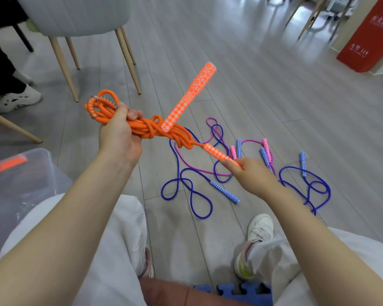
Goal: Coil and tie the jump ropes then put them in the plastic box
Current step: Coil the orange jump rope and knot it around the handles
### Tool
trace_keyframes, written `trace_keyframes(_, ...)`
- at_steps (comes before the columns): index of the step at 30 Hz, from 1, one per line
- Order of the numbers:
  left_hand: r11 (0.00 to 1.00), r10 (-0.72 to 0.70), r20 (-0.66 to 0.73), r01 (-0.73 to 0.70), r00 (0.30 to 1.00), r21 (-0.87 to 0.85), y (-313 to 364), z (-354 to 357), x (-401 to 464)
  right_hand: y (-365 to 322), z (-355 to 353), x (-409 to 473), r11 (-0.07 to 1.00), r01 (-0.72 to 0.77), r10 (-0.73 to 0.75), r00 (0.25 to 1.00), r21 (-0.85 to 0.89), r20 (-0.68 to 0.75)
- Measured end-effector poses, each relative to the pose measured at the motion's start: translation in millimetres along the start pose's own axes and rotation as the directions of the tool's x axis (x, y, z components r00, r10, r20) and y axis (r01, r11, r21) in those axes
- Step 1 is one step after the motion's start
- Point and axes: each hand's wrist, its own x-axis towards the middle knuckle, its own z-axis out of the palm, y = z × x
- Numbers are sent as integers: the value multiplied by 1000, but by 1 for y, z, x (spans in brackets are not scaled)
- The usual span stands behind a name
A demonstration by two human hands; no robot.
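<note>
Two hands hold one orange jump rope (150,127) up over the grey plank floor (252,85). Left hand (119,133) is curled round the coiled bundle, thumb on top; its fingertips are hidden behind the cord. Right hand (252,175) grips the lower orange handle (219,154), index finger laid along it, the other fingers tucked out of sight beneath. A second orange-and-white handle (189,97) sticks up and away from the wrapped middle of the bundle.

Loose on the floor beyond the hands lie a purple-blue rope (186,195), a pink rope (210,133) tangled with it, and another blue rope (307,186) further toward the right edge. Where each cord ends is hard to make out.

Clear plastic box (20,173), orange latch on it, sits at the left edge, partly cut off. Red stand (367,38) in the far right corner carries white characters and "119"; the rest is too blurred to read. A grey chair (75,16) stands at the far left.
</note>
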Motion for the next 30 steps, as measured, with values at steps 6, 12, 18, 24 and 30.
trace_keyframes(6,980,-105,18,100,994,173,-15,9,-6,-18,10,-4,992,-11,28,991,-129,133)
trace_keyframes(12,949,-72,10,66,997,308,-22,8,-8,-73,-32,-42,942,154,-55,947,-298,316)
trace_keyframes(18,895,-60,131,-5,990,445,-30,13,-25,-112,-27,-44,955,283,-289,954,-89,-79)
trace_keyframes(24,895,-189,308,34,933,445,-19,12,-35,-117,21,-26,882,290,-300,953,371,-33)
trace_keyframes(30,778,-361,438,7,823,628,-4,5,-16,-125,7,-17,674,243,-260,962,698,-84)
